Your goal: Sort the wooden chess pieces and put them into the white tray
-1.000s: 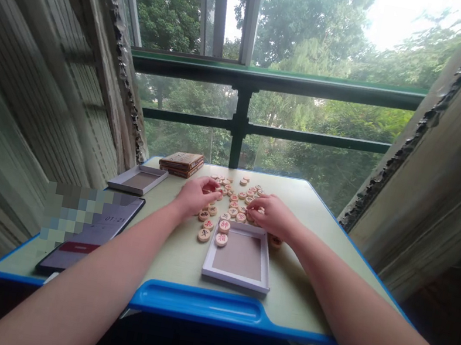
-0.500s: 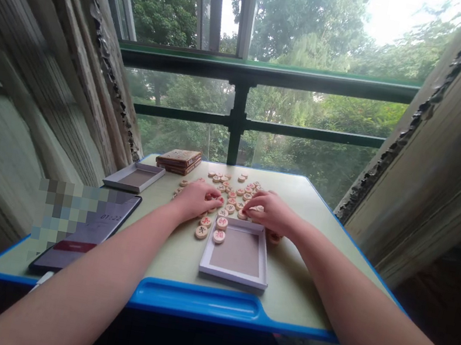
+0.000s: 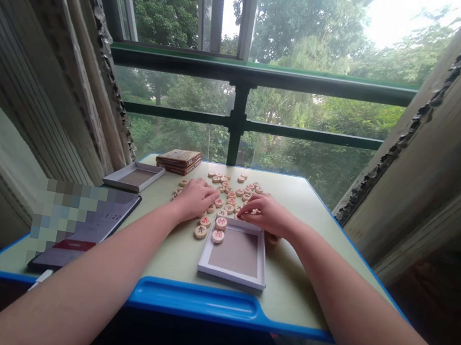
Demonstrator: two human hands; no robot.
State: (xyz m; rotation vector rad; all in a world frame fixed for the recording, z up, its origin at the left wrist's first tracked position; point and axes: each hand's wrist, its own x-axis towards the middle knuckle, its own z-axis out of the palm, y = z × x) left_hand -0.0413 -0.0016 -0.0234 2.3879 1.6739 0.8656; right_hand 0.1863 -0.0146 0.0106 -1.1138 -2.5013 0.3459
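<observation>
My left hand [image 3: 197, 197] lies palm down over several xiangqi pieces left of the pile, its fingers stretched out and hiding what is under them. Across from it, my right hand [image 3: 264, 211] reaches in from the right with curved, parted fingers. Its fingertips are at the pieces just behind the shallow box tray [image 3: 230, 280]; whether they touch one is hard to see. Round wooden xiangqi pieces [image 3: 231, 201] with red or black characters spread between the hands. Two red-marked pieces, one of them this one [image 3: 218, 236], rest at the tray's left edge. A black-marked piece [image 3: 200, 232] lies beside it.
A second shallow tray [image 3: 133, 186] stands at the left edge, near a stacked wooden board [image 3: 178, 160]. A phone [image 3: 88, 234] with a cable lies at the front left. The table [image 3: 296, 303] has a blue rim, with a window behind and curtains at both sides.
My left fingers have drawn back a little from a red-marked piece, which now shows more. My right fingertips have shifted slightly left and nearer, along the tray's back edge.
</observation>
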